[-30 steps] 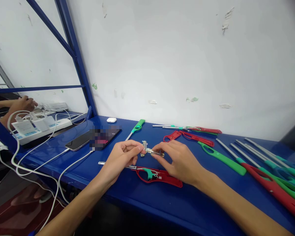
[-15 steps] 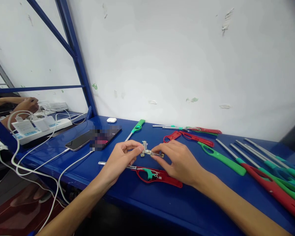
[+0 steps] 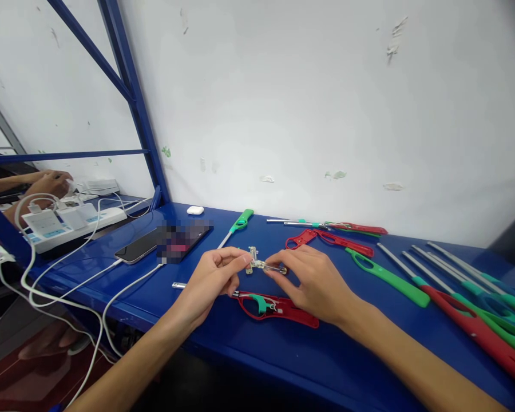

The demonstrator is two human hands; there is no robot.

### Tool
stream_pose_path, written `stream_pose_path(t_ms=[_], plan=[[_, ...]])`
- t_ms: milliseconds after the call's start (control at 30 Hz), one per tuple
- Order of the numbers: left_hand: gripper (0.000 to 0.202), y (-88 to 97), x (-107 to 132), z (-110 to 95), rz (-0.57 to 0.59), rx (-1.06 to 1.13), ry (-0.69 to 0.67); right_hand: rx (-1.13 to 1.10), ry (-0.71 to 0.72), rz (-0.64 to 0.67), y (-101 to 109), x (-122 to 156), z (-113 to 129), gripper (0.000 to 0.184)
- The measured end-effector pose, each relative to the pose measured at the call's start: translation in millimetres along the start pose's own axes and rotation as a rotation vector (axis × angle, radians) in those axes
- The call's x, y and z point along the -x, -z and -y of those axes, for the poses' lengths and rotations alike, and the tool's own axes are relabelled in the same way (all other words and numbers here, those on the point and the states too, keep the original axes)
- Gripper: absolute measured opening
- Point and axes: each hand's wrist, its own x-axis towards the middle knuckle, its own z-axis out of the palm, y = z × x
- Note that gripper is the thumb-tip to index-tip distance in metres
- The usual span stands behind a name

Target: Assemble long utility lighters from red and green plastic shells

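Observation:
In front of me, my right hand point(image 3: 311, 280) pinches a small clear plastic lighter fuel tank point(image 3: 274, 267) between thumb and fingers. My left hand point(image 3: 217, 274) closes thumb and forefinger on its valve end, and the fingertips hide part of it. Another clear piece point(image 3: 252, 252) shows crosswise just behind that end; whether it is joined on, I cannot tell. Below the hands lies an opened red lighter shell point(image 3: 296, 312) with a teal trigger point(image 3: 264, 305) and thin wires inside. Its metal tube point(image 3: 179, 285) passes behind my left hand.
Red shell halves point(image 3: 352, 243) and a green one point(image 3: 390, 277) lie to the right, beside several long-tubed lighters point(image 3: 459, 309). A green lighter point(image 3: 242, 219) lies farther back. Phones point(image 3: 139, 246), a white earbud case point(image 3: 195, 210), cables and a power strip point(image 3: 81, 226) are left. Another person's hands point(image 3: 51, 183) show there.
My hands stay nearly in place on the clear tank, with a slight shift of the left fingers. The other person's hands at far left have moved a little.

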Motion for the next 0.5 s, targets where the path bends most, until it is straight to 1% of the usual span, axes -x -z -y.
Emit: stream_pose_path(t_ms=[133,233,367,500], plan=[[0.028,0.8,0.7,0.0,0.003,-0.031,-0.005,-0.015,-0.029,0.0,0.5,0.0,0.2,0.008],[0.03,2.4,-0.6,2.0,0.018,-0.064,-0.028,-0.035,-0.031,0.032,1.1,0.4,0.8,0.007],[0.034,4.5,-2.7,4.0,0.107,-0.121,-0.078,-0.049,-0.042,0.1,1.3,1.2,2.6,0.007],[0.037,4.3,-1.4,3.6,0.169,-0.148,-0.117,-0.06,-0.032,0.12,0.8,0.5,4.7,0.01]])
